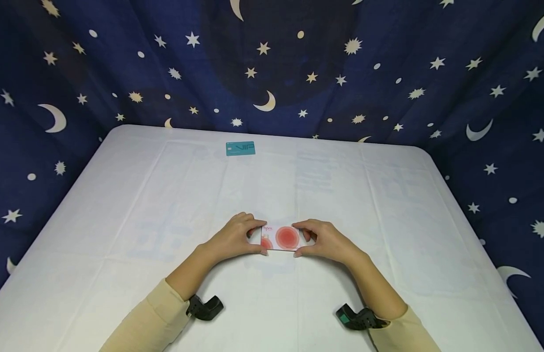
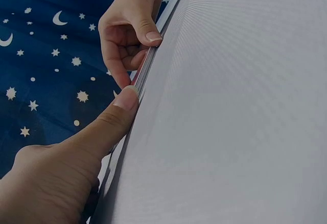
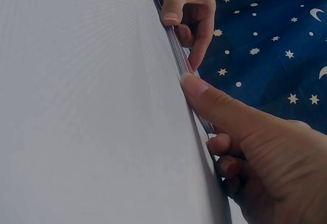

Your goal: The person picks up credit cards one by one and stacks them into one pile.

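Note:
A thin stack of cards (image 1: pixel 281 237) lies flat on the table, its top card white with a red-pink circle and small lettering. My left hand (image 1: pixel 238 236) grips the stack's left end between thumb and fingers. At the other end, my right hand (image 1: pixel 327 239) pinches it the same way. Layered edges of the stack (image 3: pixel 179 50) show in the right wrist view, between the two thumbs. Part of the top card is covered by fingertips.
A teal card (image 1: pixel 240 148) marked VIP lies near the table's far edge. The table (image 1: pixel 342 195) has a creased white cover. Behind it hangs a dark blue cloth (image 1: pixel 272 58) with stars and moons. Each wrist wears a black device (image 1: pixel 206 308).

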A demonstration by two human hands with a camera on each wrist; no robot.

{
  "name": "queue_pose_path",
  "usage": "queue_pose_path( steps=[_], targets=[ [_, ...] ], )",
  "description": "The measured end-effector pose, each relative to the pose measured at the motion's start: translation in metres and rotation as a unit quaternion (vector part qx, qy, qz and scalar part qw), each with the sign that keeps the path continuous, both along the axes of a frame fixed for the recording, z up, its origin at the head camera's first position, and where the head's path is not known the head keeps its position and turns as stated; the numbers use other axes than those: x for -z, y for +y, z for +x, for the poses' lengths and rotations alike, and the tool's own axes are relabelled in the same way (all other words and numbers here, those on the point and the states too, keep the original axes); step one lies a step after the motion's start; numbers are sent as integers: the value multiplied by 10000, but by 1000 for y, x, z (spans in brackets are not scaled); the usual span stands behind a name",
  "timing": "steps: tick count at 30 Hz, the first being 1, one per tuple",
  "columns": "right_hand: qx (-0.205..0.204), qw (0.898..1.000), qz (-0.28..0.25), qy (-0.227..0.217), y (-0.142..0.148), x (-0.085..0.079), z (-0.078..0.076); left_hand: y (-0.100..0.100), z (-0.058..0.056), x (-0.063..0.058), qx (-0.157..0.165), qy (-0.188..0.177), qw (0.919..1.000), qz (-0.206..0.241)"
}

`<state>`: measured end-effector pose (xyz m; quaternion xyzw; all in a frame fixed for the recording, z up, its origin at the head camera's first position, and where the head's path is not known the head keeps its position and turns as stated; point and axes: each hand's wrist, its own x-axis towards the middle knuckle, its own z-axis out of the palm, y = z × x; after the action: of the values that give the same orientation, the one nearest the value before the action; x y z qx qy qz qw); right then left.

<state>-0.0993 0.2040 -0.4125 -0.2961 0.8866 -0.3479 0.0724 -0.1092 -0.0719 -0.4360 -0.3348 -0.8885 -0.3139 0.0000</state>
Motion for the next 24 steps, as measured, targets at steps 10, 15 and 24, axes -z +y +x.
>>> queue_pose_path(
  steps=[10, 15, 24],
  targets=[
    [11, 9999, 50, -146, 1, -1, 1, 0, 0, 1, 35, 13, 10000, 13],
    [15, 9999, -90, -95, 4, 0, 0, 1, -1, 2, 27, 46, 9999, 126],
    [-63, 9968, -466, -640, 10, -3, -7, -7, -6, 0, -254, 906, 9935, 640]
  ],
)
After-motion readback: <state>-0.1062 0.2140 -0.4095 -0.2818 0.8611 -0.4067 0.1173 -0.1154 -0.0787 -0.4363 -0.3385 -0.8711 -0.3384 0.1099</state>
